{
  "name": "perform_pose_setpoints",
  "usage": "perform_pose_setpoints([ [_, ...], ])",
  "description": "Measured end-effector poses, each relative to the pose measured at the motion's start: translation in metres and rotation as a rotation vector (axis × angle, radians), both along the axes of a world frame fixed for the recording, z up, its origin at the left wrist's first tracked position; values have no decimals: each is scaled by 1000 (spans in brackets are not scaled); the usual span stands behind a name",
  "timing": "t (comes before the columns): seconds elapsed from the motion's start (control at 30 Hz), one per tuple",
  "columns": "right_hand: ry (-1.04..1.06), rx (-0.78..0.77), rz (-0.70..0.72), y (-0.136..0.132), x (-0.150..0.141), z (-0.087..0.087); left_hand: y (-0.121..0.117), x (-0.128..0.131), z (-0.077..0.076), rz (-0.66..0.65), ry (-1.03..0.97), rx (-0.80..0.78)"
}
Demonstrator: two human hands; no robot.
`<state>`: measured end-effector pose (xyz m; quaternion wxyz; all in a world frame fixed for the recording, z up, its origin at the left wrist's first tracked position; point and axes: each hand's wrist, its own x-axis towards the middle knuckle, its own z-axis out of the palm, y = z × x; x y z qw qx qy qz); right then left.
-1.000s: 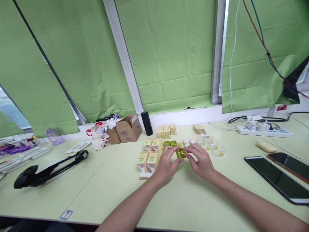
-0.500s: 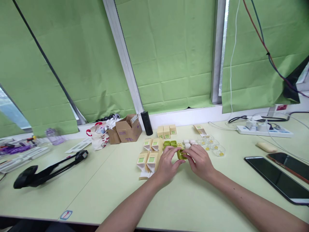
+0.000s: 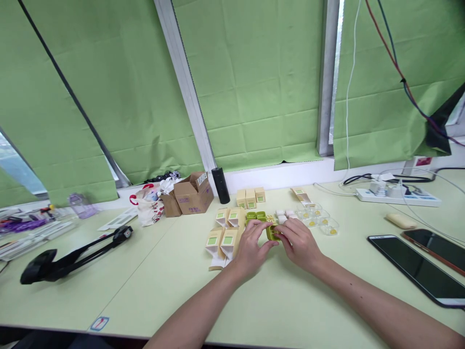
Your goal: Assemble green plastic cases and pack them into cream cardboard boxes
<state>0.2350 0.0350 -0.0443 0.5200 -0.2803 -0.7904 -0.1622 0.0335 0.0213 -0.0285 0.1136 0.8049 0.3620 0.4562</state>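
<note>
Between my two hands is a small olive-green square plastic cup [image 3: 271, 233], its open side turned toward me. My left hand [image 3: 253, 244] pinches its left side. The fingers of my right hand [image 3: 300, 242] are closed at its right side and reach into it; whether they also hold a small part inside is hidden. Just behind stand several matching green cups [image 3: 256, 215] and small yellow pieces [image 3: 271, 218]. White blocks [image 3: 285, 215] sit behind my right hand, with clear plastic covers [image 3: 329, 226] bearing yellow spots to their right.
Open small cartons [image 3: 228, 240] lie left of my left hand, closed cartons [image 3: 250, 198] farther back. A black cylinder [image 3: 221, 185] and a cardboard box [image 3: 194, 194] stand by the window. At right are a power strip [image 3: 399, 196] and phones [image 3: 414, 266]; a black strap-like device [image 3: 76, 254] lies left.
Almost nothing differs. My right fingers have shifted very slightly leftward at the green cup; my left hand keeps its place.
</note>
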Motion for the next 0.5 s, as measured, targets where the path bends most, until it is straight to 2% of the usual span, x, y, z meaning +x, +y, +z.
perform_pose_setpoints([
  [0.5,10,-38,93,2,0,-2,0,0,-1,-23,38,72],
])
